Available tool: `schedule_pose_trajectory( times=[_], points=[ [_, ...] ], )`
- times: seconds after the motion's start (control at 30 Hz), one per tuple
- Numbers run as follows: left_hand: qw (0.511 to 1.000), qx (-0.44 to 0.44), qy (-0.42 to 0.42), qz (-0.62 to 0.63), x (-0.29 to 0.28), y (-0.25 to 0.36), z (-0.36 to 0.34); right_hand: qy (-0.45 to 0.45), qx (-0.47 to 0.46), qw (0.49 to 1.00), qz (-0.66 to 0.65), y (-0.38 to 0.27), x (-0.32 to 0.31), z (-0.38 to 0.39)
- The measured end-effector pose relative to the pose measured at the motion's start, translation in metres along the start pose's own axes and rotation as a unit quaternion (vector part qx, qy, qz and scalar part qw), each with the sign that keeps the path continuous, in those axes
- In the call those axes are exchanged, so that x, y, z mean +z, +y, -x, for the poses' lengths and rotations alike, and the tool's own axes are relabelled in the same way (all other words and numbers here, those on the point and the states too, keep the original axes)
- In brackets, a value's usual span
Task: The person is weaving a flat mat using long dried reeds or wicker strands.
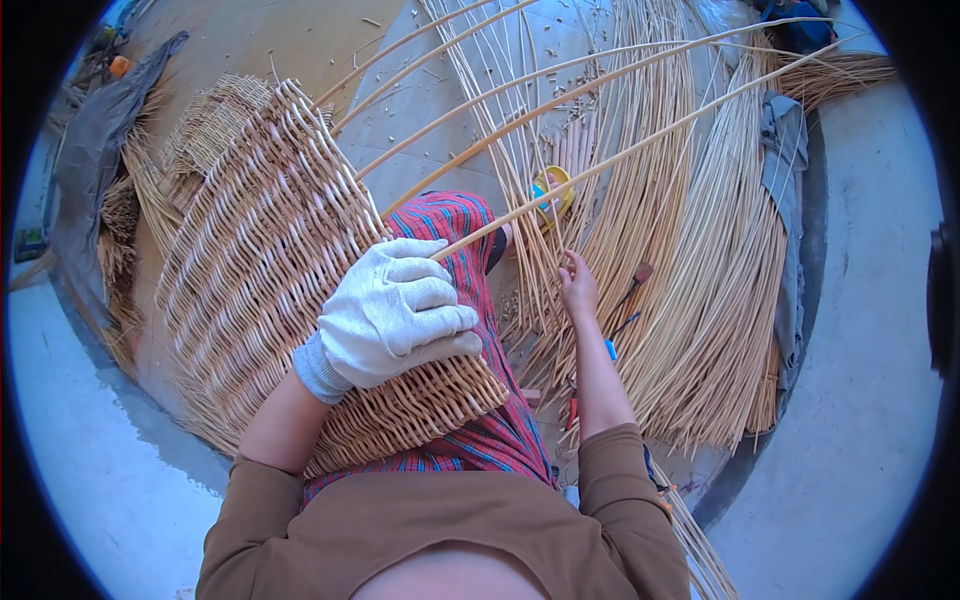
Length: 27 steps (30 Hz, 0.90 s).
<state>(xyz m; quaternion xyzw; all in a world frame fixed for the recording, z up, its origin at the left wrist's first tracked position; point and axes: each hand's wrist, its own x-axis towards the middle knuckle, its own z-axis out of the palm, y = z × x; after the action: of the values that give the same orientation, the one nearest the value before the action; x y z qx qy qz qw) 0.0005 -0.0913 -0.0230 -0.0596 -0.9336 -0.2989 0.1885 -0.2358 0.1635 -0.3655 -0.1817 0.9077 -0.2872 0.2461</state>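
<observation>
Across my lap leans a woven wicker panel (265, 245), its long bare stakes reaching toward the far right. My left hand (393, 318), in a white knit glove with a grey cuff, is closed over the panel's right edge. Beneath its fingers one pale stake (600, 178) comes out at the base. My bare right hand (577, 290) is beside the loose rods to the right, fingers curled in a pinch; what they hold, if anything, is too small to make out. Red plaid cloth (440, 215) covers my legs under the panel.
Long peeled rods (700, 300) lie in thick bundles on the right, partly bordered by grey cloth (785, 160). A yellow round container (552, 192) sits near my knee. A dark-handled tool (638, 280) rests on the rods. More wickerwork (215, 120) and a dark sheet (95, 180) are at left.
</observation>
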Motion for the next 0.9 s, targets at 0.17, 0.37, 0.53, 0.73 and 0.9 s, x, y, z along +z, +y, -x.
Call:
schedule_pose_trajectory(
  times=[0.17, 0.37, 0.53, 0.73, 0.9],
  points=[
    [1.000, 0.001, -0.027, 0.003, -0.002, 0.001, -0.003, 0.103, -0.147, 0.980, 0.080, -0.015, 0.008, 0.010],
    [0.999, 0.007, -0.042, -0.007, 0.002, -0.002, 0.000, 0.001, -0.038, 0.994, 0.106, -0.048, 0.021, 0.022],
    [0.999, 0.030, -0.040, -0.018, 0.007, -0.007, 0.003, 0.061, -0.124, 0.983, 0.125, -0.046, 0.029, 0.040],
    [0.999, 0.011, -0.039, -0.021, 0.006, -0.003, 0.006, 0.120, -0.065, 0.969, 0.204, -0.029, 0.014, 0.044],
    [0.999, 0.024, -0.029, -0.016, 0.011, -0.004, 0.002, 0.071, -0.056, 0.969, 0.232, -0.027, 0.002, 0.023]
  ],
)
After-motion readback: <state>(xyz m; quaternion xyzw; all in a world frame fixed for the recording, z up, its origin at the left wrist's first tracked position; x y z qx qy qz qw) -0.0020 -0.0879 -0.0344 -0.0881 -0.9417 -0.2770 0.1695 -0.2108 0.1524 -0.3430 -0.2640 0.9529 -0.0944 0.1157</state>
